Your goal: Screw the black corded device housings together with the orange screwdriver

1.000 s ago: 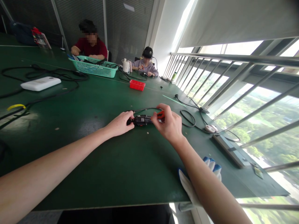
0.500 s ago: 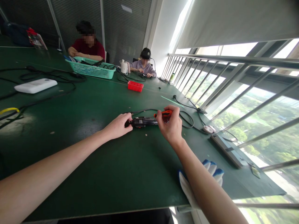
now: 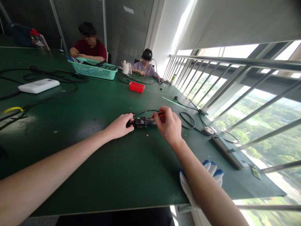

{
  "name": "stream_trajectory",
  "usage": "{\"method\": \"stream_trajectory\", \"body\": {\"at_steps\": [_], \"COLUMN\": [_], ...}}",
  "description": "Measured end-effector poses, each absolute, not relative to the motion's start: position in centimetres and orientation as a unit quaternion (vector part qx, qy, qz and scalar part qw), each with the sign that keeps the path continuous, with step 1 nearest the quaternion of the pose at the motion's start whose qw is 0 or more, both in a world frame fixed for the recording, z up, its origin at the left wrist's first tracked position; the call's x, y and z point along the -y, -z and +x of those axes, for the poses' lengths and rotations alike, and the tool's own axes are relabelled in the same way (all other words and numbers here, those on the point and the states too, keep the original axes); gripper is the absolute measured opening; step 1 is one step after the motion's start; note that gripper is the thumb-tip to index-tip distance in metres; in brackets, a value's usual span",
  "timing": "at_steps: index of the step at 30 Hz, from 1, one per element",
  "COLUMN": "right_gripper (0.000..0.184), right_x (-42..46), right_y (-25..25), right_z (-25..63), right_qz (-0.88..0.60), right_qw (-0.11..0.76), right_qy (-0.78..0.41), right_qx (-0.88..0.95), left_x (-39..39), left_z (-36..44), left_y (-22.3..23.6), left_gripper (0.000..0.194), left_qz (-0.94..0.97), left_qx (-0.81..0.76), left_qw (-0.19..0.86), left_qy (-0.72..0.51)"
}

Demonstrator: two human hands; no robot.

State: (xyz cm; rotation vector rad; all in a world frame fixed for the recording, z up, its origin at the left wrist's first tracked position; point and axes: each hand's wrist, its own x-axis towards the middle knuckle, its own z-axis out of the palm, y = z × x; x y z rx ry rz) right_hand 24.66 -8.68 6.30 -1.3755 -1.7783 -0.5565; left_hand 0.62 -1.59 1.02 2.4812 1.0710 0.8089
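A dark, elongated corded appliance (image 3: 144, 122) lies on the green table in front of me; its exact kind is unclear. Around its left end are the fingers of my left hand (image 3: 120, 126), closed on it. My right hand (image 3: 169, 126) is over the other end and hides it. Pinched in the right fingers is a screwdriver (image 3: 161, 114) with an orange-and-black handle; its tip is hidden behind the hand. Behind the appliance a thin black cord (image 3: 187, 120) runs right and loops.
White-and-blue gloves (image 3: 186, 185) lie under my right forearm. Farther off are a red tray (image 3: 136, 87), a teal basket (image 3: 94, 69) and a white device (image 3: 39, 86). Two people sit across the table (image 3: 105, 182). Along the right runs a metal railing (image 3: 225, 61).
My right hand has shifted slightly left with the screwdriver, covering more of the appliance's right end. My left hand keeps its hold. A far person's hand has moved right.
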Motion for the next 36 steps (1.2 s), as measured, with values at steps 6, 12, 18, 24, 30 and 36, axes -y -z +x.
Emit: {"method": "stream_trajectory", "body": {"at_steps": [6, 12, 18, 24, 30, 36], "right_gripper": [0.025, 0.020, 0.054, 0.052, 0.049, 0.051], "right_x": [9.0, 9.0, 6.6, 5.3, 5.2, 5.0], "right_y": [-6.5, -7.2, -5.4, -5.8, -5.8, -5.3], "right_z": [24.9, 26.4, 27.1, 29.5, 35.9, 38.6], "right_qz": [-0.463, -0.475, -0.510, -0.564, -0.739, -0.770], "right_qw": [0.448, 0.382, 0.141, 0.101, 0.066, 0.048], "right_qy": [0.194, 0.146, 0.079, 0.058, 0.088, 0.091], "right_qx": [0.740, 0.779, 0.845, 0.817, 0.665, 0.629], "left_x": [1.2, 1.0, 1.1, 1.6, 1.9, 1.7], "left_z": [0.5, 0.4, 1.0, 0.6, 0.4, 0.5], "left_y": [-0.6, 0.0, -0.2, -0.8, -1.1, -1.0], "left_gripper": [0.018, 0.021, 0.031, 0.044, 0.048, 0.051], "left_qz": [0.867, 0.866, 0.886, 0.892, 0.898, 0.896], "left_qx": [-0.368, -0.367, -0.299, -0.335, -0.337, -0.340], "left_qw": [0.161, 0.167, 0.130, 0.108, 0.138, 0.148], "left_qy": [-0.294, -0.297, -0.329, -0.284, -0.247, -0.243]}}
